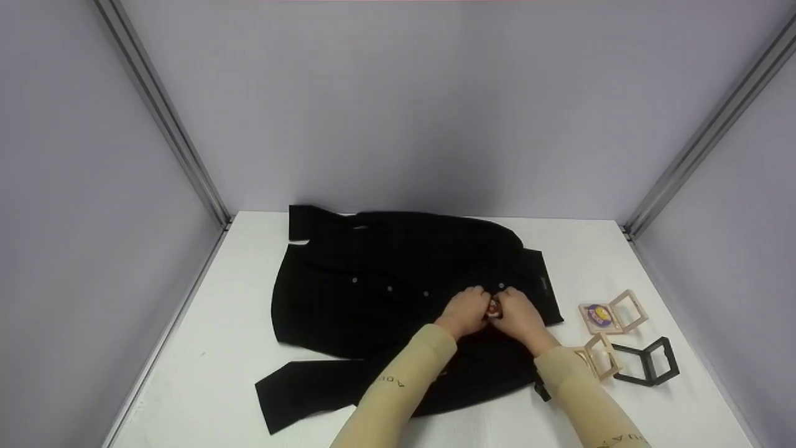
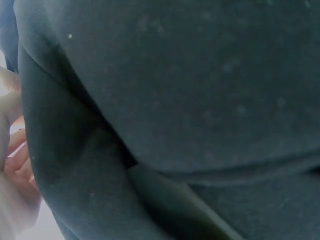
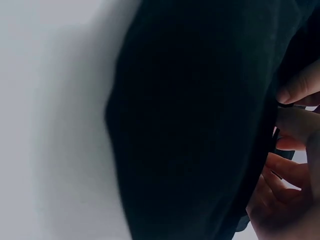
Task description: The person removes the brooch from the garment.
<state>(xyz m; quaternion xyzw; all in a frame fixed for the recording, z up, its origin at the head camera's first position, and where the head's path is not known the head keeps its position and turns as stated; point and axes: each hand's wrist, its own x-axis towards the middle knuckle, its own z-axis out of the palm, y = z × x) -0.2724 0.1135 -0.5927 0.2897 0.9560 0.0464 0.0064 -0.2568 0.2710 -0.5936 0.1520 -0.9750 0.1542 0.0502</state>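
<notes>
A black buttoned shirt (image 1: 398, 249) lies spread on the white table, its small pale buttons in a row. Both hands meet on its right part: the left hand (image 1: 466, 311) and the right hand (image 1: 521, 317) grip the cloth with curled fingers. Between them shows a small, round-looking red-and-white thing (image 1: 494, 308), like a badge; fingers partly cover it. In the right wrist view, fingertips (image 3: 285, 95) pinch at the edge of the dark cloth. Raised cloth (image 2: 150, 100) fills most of the left wrist view, hiding what the left fingertips do.
To the right stand a pale open display frame (image 1: 600, 317) with a purple-and-yellow badge in it, a second pale frame (image 1: 606, 358) partly behind the right sleeve, and a black open frame (image 1: 647, 364). A small black object (image 1: 541, 391) lies beside the right forearm. Grey walls enclose the table.
</notes>
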